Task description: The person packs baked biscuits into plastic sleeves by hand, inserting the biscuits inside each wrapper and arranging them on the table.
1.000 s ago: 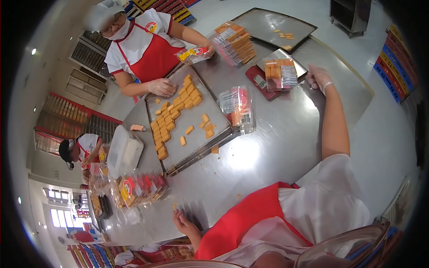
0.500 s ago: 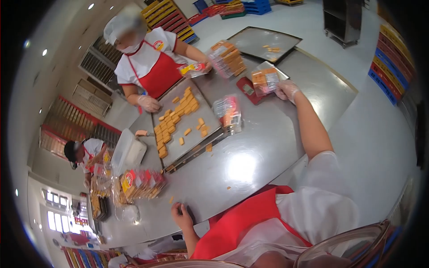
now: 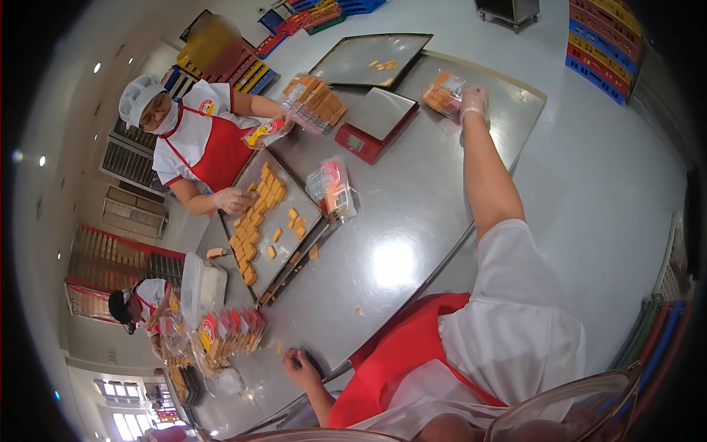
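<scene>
My right hand point(image 3: 475, 103), in a clear glove, grips a clear plastic pack of biscuits point(image 3: 443, 94) near the table's far right edge. To its left is a red weighing scale point(image 3: 365, 140) with a bare metal plate. My left hand point(image 3: 301, 369) rests at the near edge of the table, its fingers loosely bent and apart, holding nothing that I can see. A biscuit crumb lies just beyond it. Several packed biscuits point(image 3: 315, 103) stand in a row behind the scale. Another clear bag with red print point(image 3: 333, 188) lies mid-table.
Across the steel table point(image 3: 368, 295), a co-worker point(image 3: 213, 144) holds a bag beside a tray of loose biscuits point(image 3: 258, 221). More packs point(image 3: 230, 333) and a plastic tub point(image 3: 202, 289) are at left. A second tray point(image 3: 361, 62) lies at the far end. Stacked crates point(image 3: 600, 48) stand on the floor.
My right hand has carried the biscuit pack off the scale toward the table's far right edge, leaving the scale plate bare. The view has shifted. My left hand stays at the near edge.
</scene>
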Motion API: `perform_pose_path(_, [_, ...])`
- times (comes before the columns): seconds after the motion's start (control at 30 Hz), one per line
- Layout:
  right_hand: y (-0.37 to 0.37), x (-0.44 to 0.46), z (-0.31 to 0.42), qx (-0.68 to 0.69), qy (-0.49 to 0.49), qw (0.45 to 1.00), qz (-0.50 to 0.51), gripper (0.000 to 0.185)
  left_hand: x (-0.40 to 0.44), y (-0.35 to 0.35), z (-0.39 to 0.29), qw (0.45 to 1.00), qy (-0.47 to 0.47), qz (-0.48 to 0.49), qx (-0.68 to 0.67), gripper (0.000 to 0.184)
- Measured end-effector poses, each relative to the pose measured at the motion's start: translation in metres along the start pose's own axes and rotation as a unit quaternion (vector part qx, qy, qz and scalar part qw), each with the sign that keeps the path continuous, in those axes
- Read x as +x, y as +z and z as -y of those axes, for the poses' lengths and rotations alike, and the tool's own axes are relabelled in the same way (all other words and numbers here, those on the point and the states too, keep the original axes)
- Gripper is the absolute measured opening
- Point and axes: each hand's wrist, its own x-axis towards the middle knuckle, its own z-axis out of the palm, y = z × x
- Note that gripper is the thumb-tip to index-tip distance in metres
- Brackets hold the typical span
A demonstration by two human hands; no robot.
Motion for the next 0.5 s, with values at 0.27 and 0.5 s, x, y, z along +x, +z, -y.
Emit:
perform_pose_path(0.27, [0.003,0.019,-0.032,-0.385,-0.466,0.79,-0.101,0.043,0.005,0.004,0.008,1.0,0.014,-0.006,-0.017,0.015])
perform_pose_path(0.5, [0.036,0.041,-0.047,-0.488,-0.615,0.608,0.116,0.044,0.002,-0.01,-0.031,0.979,-0.066,0.115,0.155,0.047])
